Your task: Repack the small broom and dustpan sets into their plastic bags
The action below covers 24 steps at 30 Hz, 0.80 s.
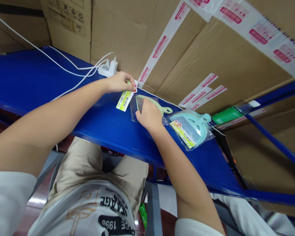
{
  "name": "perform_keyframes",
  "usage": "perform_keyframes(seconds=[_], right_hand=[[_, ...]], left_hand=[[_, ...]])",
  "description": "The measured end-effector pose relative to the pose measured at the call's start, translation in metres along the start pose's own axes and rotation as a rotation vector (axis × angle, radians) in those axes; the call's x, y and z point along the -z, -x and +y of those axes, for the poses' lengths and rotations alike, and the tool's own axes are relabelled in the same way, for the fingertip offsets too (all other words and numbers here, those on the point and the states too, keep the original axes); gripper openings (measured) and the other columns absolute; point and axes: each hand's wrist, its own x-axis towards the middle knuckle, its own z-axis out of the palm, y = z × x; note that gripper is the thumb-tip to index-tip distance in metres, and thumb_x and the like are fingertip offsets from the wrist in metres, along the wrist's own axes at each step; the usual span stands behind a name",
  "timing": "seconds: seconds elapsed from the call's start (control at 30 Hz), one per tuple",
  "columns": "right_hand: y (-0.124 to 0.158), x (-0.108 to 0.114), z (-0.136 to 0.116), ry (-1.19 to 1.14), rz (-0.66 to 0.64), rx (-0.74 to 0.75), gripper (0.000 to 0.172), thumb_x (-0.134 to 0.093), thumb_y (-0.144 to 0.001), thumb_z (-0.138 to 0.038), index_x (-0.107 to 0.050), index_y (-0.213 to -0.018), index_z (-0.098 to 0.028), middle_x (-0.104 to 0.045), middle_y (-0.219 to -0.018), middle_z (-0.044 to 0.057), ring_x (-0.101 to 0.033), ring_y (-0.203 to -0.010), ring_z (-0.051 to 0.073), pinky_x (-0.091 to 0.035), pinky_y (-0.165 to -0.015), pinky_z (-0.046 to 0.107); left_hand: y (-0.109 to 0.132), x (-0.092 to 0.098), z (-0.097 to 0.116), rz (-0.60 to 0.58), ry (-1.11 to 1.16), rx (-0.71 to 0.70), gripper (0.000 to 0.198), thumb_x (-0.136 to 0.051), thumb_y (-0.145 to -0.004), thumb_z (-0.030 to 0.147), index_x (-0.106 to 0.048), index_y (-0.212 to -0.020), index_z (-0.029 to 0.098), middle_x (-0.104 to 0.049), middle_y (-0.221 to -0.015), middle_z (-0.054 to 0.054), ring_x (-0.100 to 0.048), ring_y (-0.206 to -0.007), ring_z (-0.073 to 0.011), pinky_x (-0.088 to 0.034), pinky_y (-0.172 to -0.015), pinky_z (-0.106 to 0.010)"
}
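Note:
My left hand point(123, 82) pinches the upper end of a yellow-green and white printed label card point(125, 101), which hangs over the blue shelf. Just right of it, my right hand point(149, 113) lies on a pale green dustpan and brush set point(159, 106) in a clear plastic bag, its fingers curled over the bag's upper part. Part of that set is hidden under the hand. Farther right rests a light blue dustpan and brush set point(194, 126), bagged, with a similar label card showing on it.
A white power strip point(108, 68) with plugs and cables sits at the back left. Large taped cardboard boxes point(142, 39) stand along the rear. A green roll-like item point(227, 115) lies beyond the blue set. Another person's trouser leg point(250, 209) shows at lower right.

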Motion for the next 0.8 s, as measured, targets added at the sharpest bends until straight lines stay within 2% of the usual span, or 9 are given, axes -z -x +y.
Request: perform_keyframes(seconds=[0.23,0.43,0.6,0.8], right_hand=[[-0.001,0.002,0.000,-0.012,-0.006,-0.015,0.041,-0.058,-0.089,-0.016,-0.063,-0.129,-0.012,-0.075,-0.116,0.021,-0.073,-0.106,0.037,-0.058,-0.088,0.050],[-0.001,0.002,-0.001,-0.009,0.004,-0.005,0.040,-0.058,-0.090,-0.016,-0.063,-0.129,-0.013,-0.075,-0.115,0.021,-0.073,-0.106,0.037,-0.058,-0.087,0.049],[-0.002,-0.002,-0.001,0.007,0.000,-0.007,0.037,-0.058,-0.089,-0.014,-0.063,-0.126,-0.013,-0.074,-0.115,0.020,-0.072,-0.106,0.036,-0.057,-0.087,0.047],[-0.001,-0.005,-0.002,0.021,0.038,0.019,0.036,-0.059,-0.088,-0.012,-0.062,-0.124,-0.014,-0.073,-0.120,0.021,-0.070,-0.110,0.036,-0.056,-0.089,0.045]], left_hand=[[0.001,-0.001,0.001,-0.022,-0.049,-0.007,0.034,-0.080,-0.077,0.030,-0.079,-0.109,0.018,-0.080,-0.103,-0.008,-0.074,-0.109,-0.0266,-0.054,-0.096,-0.038],[0.005,-0.008,0.001,-0.148,0.042,0.006,0.026,-0.075,-0.077,0.029,-0.080,-0.100,0.020,-0.082,-0.104,-0.006,-0.076,-0.109,-0.0229,-0.055,-0.098,-0.034],[0.003,-0.017,-0.007,-0.254,0.060,0.056,0.019,-0.075,-0.074,0.030,-0.080,-0.090,0.022,-0.083,-0.100,-0.006,-0.078,-0.106,-0.0233,-0.057,-0.094,-0.034],[0.001,-0.020,-0.010,-0.271,0.009,0.064,0.021,-0.076,-0.067,0.031,-0.080,-0.086,0.024,-0.083,-0.095,-0.004,-0.077,-0.103,-0.0246,-0.056,-0.095,-0.034]])
